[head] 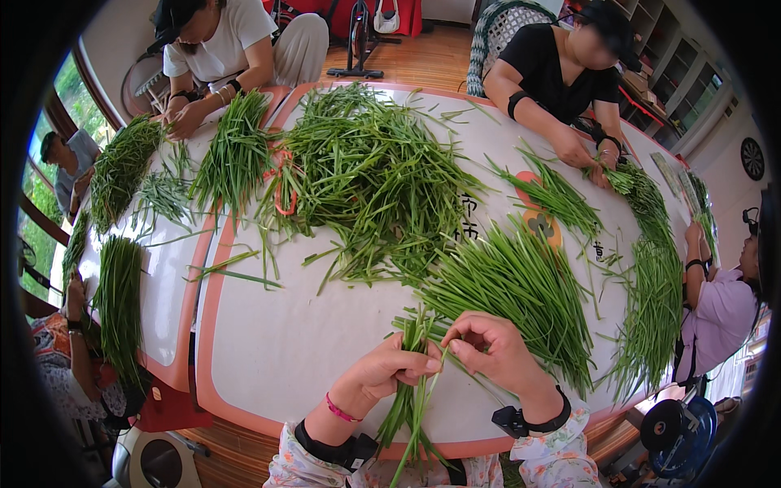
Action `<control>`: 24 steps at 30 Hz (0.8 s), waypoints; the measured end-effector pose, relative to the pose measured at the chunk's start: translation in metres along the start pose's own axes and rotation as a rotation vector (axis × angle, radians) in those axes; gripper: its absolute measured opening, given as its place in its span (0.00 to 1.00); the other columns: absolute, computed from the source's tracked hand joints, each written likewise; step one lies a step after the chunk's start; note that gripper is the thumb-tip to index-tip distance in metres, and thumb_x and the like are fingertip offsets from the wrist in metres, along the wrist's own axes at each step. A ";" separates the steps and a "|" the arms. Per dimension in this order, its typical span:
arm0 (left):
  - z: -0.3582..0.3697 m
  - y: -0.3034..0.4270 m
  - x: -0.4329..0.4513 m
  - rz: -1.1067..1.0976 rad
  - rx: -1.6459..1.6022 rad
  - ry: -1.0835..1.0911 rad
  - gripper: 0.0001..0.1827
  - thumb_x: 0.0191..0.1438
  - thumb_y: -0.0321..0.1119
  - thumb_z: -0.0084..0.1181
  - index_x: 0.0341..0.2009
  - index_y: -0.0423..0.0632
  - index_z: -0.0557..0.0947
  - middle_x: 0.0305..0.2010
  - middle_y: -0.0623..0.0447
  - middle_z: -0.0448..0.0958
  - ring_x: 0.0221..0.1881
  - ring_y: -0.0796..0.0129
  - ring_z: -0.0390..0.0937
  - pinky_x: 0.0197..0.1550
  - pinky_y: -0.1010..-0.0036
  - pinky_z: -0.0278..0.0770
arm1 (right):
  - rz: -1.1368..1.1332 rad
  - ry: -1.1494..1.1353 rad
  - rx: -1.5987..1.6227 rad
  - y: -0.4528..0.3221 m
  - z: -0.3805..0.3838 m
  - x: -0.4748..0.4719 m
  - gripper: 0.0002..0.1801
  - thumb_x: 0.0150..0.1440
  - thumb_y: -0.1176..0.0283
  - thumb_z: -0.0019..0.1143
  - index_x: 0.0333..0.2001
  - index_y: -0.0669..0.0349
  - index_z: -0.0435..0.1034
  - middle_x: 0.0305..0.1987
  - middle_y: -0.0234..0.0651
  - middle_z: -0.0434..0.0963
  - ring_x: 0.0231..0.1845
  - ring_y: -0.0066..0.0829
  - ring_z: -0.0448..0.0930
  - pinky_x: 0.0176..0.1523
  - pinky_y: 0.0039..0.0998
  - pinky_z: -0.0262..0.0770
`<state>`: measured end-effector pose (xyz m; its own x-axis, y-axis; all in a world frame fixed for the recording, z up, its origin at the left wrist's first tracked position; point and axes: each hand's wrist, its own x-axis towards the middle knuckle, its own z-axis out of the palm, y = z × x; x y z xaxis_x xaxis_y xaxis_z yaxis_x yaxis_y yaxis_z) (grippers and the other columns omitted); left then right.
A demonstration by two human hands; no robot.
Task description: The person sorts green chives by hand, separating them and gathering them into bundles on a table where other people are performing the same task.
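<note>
My left hand (pixel 399 365) is closed round a small bunch of long green leaves, likely garlic chives (pixel 410 402), whose tips hang over the table's near edge. Close by on its right, my right hand (pixel 482 348) pinches a thin stalk between thumb and index finger at the side of the bunch. A large, neatly aligned pile of chives (pixel 512 293) lies beyond and to the right of my right hand. Farther away, a big tangled heap of chives (pixel 372 171) covers the table's middle.
The white table (pixel 268 348) has a salmon-coloured rim. More chives lie at the left (pixel 120 299) and right (pixel 650 311). Two people (pixel 219 55) (pixel 561 79) work across the table, others at both sides. An exercise bike (pixel 359 43) stands behind.
</note>
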<state>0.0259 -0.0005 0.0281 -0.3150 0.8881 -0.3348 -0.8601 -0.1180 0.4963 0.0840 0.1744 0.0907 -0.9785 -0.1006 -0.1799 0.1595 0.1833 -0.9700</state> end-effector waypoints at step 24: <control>0.005 0.002 0.000 0.057 0.052 0.034 0.07 0.39 0.27 0.60 0.24 0.44 0.75 0.16 0.62 0.62 0.13 0.84 0.53 0.14 0.86 0.44 | 0.001 0.031 0.200 -0.005 -0.004 -0.002 0.07 0.48 0.80 0.54 0.33 0.70 0.71 0.29 0.32 0.71 0.19 0.13 0.69 0.20 0.13 0.64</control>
<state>0.0260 0.0013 0.0329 -0.3773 0.8646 -0.3317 -0.8188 -0.1442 0.5556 0.0842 0.1775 0.0962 -0.9815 -0.0695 -0.1784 0.1799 -0.0151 -0.9836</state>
